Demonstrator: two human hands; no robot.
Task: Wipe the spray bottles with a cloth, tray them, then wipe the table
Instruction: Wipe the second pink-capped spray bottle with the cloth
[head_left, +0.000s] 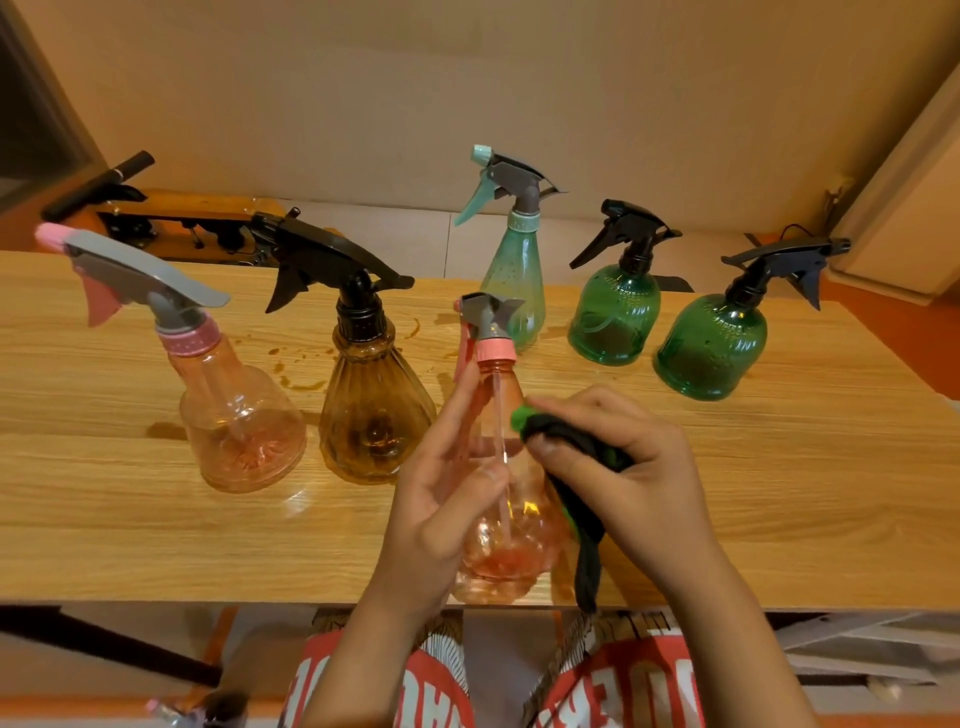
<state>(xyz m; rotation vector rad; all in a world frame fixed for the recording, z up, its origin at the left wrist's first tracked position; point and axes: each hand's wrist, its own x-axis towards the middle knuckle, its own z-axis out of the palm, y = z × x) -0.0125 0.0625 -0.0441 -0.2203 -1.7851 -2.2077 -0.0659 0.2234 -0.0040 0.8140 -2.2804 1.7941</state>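
A pink bottle (498, 561) is held upright at the near edge of the table (156, 519); whether its base is resting on the wood cannot be told. It is gripped by the left hand (441, 504), with the thumb laid across the front and the fingers wrapped behind. A dark cloth (566, 441) is bunched in the curled fingers of the right hand (644, 467) and pressed against the bottle's right shoulder, one end hanging down. Behind are stood a second pink bottle (239, 415), an amber bottle (374, 410), a teal bottle (514, 280), a left green bottle (615, 317) and a right green bottle (711, 348). Brown drops (296, 364) are scattered on the table.
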